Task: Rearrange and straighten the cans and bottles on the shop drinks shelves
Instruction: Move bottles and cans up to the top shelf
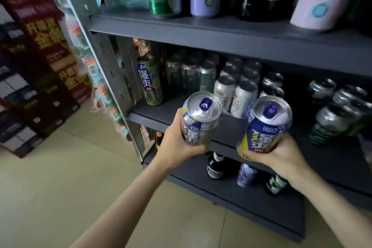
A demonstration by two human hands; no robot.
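Head view, middle shelf as landmark. Far left of the shelf, stacked cartons stand on the floor. At the shelf's left end one tall blue-and-yellow can stands upright, alone. In front of the shelf's edge, the left hand wraps its fingers around a matching can, held tilted, top toward the camera. Behind, on the shelf, stand rows of green cans and white cans. Right of these, the right hand curls around a second matching can, also off the shelf. Farther right sit dark cans.

Step in hand, as judged: carrying two cans to their group. The next move likely calls for setting both upright beside the lone matching can, labels forward.
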